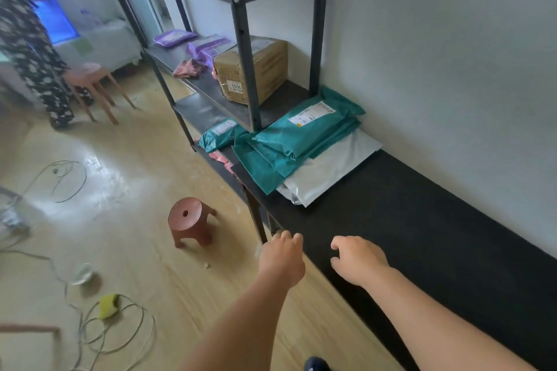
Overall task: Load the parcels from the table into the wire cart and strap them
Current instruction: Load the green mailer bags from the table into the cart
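- The left hand [281,259] hangs at the front edge of the bench [407,220], above one of its legs; its grip is loosely curled and holds nothing
- The right hand [358,262] is over the bench's dark top, just inside the front edge; its grip is half curled and empty, and whether the fingertips touch the bench cannot be told
- The teal parcels [301,141] lie stacked flat at the far end of the bench beside the wall, well apart from both hands
- A grey parcel [334,169] lies on the bench under that stack, its near side sticking out
- A small teal parcel [221,133] lies just past the bench's far end, on a shelf of the metal rack [241,24]
- A cardboard box [253,69] and purple parcels [187,42] sit on a rack shelf beyond the bench's far end
- A red stool [190,220] stands on the floor near the bench's front edge, with loose cables [120,325] further out
- Another person [33,54] stands far from the bench beside a pink stool [90,75]
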{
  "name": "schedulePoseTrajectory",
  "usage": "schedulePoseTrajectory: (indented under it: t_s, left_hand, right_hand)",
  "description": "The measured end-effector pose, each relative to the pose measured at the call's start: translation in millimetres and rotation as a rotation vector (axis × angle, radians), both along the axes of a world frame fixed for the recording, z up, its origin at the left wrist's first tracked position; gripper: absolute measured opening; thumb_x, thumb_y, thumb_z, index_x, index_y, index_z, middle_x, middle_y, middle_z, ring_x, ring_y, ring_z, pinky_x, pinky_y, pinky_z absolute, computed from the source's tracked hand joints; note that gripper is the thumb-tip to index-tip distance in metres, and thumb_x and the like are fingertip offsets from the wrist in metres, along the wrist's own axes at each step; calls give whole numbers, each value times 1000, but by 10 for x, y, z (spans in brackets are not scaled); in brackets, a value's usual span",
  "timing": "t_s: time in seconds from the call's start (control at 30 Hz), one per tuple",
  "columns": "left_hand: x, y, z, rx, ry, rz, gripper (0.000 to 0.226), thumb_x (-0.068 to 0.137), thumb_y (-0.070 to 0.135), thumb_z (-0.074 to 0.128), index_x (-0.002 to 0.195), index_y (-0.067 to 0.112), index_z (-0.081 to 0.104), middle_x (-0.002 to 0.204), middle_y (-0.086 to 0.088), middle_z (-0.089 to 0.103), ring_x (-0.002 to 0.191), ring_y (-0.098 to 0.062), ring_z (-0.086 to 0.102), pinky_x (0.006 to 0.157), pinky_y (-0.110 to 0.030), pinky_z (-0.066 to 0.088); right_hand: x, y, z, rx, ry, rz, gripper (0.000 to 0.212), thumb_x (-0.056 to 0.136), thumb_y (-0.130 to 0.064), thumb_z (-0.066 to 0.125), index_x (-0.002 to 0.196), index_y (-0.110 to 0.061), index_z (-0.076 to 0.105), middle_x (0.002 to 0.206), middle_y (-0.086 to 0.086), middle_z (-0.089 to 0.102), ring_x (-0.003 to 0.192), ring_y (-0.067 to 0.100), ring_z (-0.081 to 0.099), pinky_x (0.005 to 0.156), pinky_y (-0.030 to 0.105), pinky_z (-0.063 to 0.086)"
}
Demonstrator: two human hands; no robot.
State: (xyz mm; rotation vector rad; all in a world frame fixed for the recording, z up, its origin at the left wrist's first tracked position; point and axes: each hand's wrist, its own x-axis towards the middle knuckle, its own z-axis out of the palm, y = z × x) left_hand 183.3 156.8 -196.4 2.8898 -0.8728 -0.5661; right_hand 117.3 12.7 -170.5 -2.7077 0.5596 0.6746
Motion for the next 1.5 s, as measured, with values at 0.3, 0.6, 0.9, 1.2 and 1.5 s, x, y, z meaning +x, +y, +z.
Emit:
schedulePoseTrajectory:
  t_s: [0.3,0.6,0.9,1.2,1.5]
  left_hand:
    - [685,-312,184,-192,-145,124,38,89,10,51,126,20,48,115,-2,52,100,-21,55,76,-32,49]
    - [1542,-591,281,-268,-214,124,33,90,7,43,121,18,44,114,-1,44,102,-21,47,68,-29,38]
    - [2543,-849,345,-335,-186,10,27,95,14,44,121,16,48,118,-2,46,109,-23,45,77,-32,44]
    - [3173,-1106,241,-288,-59,-71,39,99,31,44,136,19,40,138,-4,39,126,-25,38,89,-37,45]
    - [3356,-1172,74,-308,52,-105,47,95,43,45,136,20,38,132,0,46,123,-22,44,86,-36,49]
  right_hand:
    - [674,-240,82,200,-93,-210,34,95,-36,57,128,-29,58,118,-7,64,102,14,61,83,30,53]
    - [1443,-401,190,289,-244,-409,28,94,-30,56,120,-24,63,117,-5,65,100,15,63,83,31,53]
    - [2245,-598,178,361,-322,-647,37,94,-28,59,130,-19,55,107,-6,63,95,15,60,71,26,46]
    - [2733,-677,62,506,-453,-986,48,88,-24,64,133,-18,49,106,-4,64,85,12,62,59,22,44]
    - [2872,-730,-48,826,-609,-1309,28,85,-18,69,112,-14,61,99,2,70,86,17,69,67,32,59]
